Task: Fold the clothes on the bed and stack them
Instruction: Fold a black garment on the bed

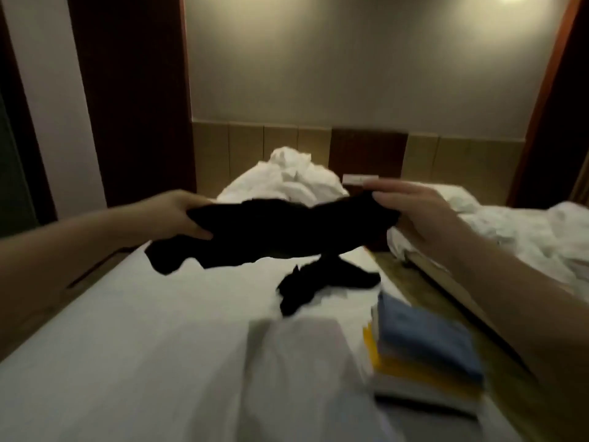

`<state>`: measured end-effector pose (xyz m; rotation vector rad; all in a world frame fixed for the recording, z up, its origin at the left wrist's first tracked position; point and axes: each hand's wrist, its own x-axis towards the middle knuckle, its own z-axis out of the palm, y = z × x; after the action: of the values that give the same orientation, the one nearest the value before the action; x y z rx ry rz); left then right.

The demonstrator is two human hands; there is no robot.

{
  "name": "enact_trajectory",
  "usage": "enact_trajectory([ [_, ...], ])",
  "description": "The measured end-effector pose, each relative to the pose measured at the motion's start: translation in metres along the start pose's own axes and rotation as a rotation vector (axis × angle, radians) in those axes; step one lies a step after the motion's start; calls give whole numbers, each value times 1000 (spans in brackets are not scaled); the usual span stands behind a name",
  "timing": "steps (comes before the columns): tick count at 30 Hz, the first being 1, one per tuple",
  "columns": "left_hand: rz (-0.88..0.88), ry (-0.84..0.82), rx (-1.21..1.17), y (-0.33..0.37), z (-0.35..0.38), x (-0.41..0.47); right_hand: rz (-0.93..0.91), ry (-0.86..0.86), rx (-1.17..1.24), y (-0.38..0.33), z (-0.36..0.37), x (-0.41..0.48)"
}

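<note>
Currently a black garment hangs stretched between both hands, above the bed: the left hand grips its left end with curled fingers, and the right hand holds its right end, fingers fairly straight, thumb hidden. Below and between the hands a second black piece lies crumpled on the sheet; beneath the right forearm sits a folded stack, blue on top

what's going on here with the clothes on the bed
A person holds a black garment stretched in the air between the left hand and the right hand, above the bed. A second black garment lies unfolded on the sheet below. A folded stack, blue on top, sits near the bed's right edge, so the folding is partly done.
</note>
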<state>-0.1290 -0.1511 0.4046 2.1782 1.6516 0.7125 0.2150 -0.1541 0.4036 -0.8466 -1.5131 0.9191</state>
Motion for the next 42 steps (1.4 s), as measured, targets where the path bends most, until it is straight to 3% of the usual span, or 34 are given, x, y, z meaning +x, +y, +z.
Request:
enact_trajectory([
  [5,-171,-350,-133,-55,133,-139,271,-84,-175,121,25,-188],
  [7,-230,-417,-186,-73,176,-185,371,-121,-170,151,31,-254],
  [10,-264,-349,-189,-93,230,-235,474,-149,-125,188,32,-325],
  [16,-141,-78,-120,-101,287,-291,430,-135,-357,221,27,-401],
  [18,-55,-99,-44,-107,298,-307,472,-150,-292,223,28,-410],
  [20,-85,-98,77,-112,310,-321,488,-132,-277,222,31,-406],
  [23,-128,-1,53,-109,322,-329,472,-106,-449,218,38,-382],
  [28,-168,83,-2,-100,325,-324,701,-596,-926,229,48,-329],
  [30,-188,100,-18,-97,325,-322,620,-694,-1207,234,54,-311],
  [32,-217,144,-101,-96,324,-320,445,-770,-1327,237,67,-298],
  [35,-240,198,-165,-100,325,-318,451,-870,-1071,237,92,-290],
  [37,-217,203,-171,-103,325,-318,521,-806,-905,243,104,-289],
  [42,-247,204,-184,-109,317,-325,382,-859,-893,210,108,-290],
])
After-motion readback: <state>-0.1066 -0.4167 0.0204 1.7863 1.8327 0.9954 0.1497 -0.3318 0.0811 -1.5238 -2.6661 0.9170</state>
